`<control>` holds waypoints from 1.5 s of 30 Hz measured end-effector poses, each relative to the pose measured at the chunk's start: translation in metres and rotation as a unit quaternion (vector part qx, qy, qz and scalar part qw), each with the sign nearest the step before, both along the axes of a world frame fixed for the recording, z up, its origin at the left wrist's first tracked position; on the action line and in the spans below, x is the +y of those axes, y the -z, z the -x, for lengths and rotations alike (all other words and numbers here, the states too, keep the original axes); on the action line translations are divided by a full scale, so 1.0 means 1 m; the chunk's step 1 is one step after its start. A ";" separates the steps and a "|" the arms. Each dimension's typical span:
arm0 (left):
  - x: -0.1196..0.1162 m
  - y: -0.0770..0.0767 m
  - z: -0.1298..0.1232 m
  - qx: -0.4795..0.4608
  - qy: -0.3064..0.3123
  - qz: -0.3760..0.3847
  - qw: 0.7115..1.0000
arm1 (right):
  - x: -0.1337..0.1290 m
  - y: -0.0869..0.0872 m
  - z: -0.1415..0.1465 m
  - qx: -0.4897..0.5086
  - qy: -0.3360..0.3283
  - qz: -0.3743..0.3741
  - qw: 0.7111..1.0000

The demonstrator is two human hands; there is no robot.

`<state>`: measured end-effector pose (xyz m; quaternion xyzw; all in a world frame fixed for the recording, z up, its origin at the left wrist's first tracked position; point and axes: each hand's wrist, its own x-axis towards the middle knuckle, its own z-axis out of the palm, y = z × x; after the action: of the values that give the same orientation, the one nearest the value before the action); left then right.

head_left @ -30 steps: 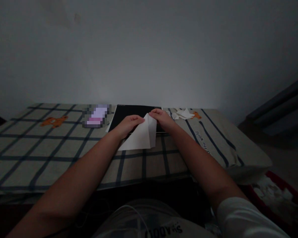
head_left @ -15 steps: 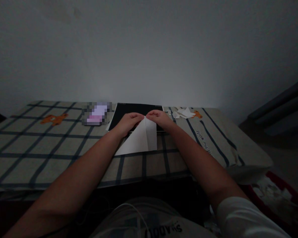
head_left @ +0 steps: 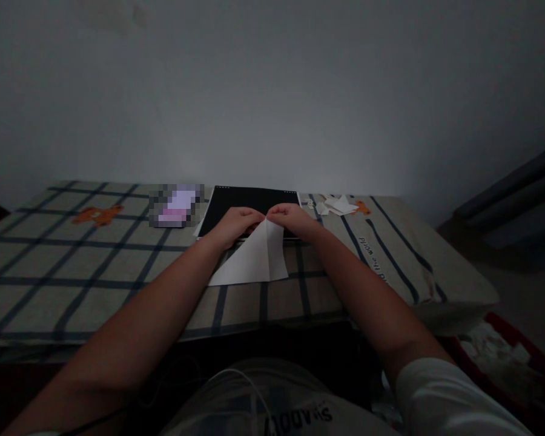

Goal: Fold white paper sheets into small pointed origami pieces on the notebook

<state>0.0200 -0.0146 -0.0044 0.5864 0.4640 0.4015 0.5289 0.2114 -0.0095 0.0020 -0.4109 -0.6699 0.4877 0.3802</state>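
A white sheet of paper (head_left: 254, 260), creased down its middle, comes to a point at the top where both my hands meet. With fingertips closed on that point, my left hand (head_left: 238, 223) grips the paper from the left. My right hand (head_left: 295, 219) pinches the same tip from the right, fingers bent together. The paper's wide lower edge spreads toward me over the checked tablecloth (head_left: 172, 303). Behind my hands lies a black sheet or pad (head_left: 254, 197) with a white border; its lower part is partly covered by my hands and the paper.
To the left lies a phone-like screen (head_left: 178, 206), blurred out. Torn white paper scraps (head_left: 340, 206) rest to the right of the black pad. A wall (head_left: 272, 109) rises behind the table. On the floor at right stands a red bin (head_left: 522, 339) holding crumpled paper.
The lower right corner of the paper has swung slightly outward, and its right edge now slants. Both hands keep their pinch at the tip, nearly unmoved.
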 end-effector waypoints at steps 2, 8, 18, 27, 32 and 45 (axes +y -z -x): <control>0.000 0.000 0.000 0.005 -0.003 0.000 1.000 | 0.001 0.001 0.000 -0.006 0.000 -0.006 1.000; -0.003 -0.001 -0.002 0.025 -0.013 0.000 1.000 | 0.001 0.003 0.001 -0.045 0.005 -0.036 0.998; -0.003 -0.002 -0.001 0.031 -0.048 -0.011 0.998 | 0.001 0.002 0.004 -0.008 0.023 -0.011 1.000; -0.001 -0.001 0.002 0.023 -0.033 0.009 0.999 | 0.006 0.004 -0.003 0.030 0.037 0.032 0.998; 0.000 -0.001 0.003 0.027 -0.036 -0.029 0.999 | 0.008 0.008 -0.004 0.037 0.023 0.070 0.997; 0.003 0.001 0.003 0.013 -0.083 -0.045 0.995 | 0.005 0.001 -0.002 -0.030 0.089 -0.038 0.995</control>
<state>0.0171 -0.0120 -0.0051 0.5745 0.4993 0.4567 0.4606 0.2135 -0.0046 0.0011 -0.4687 -0.6599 0.4134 0.4170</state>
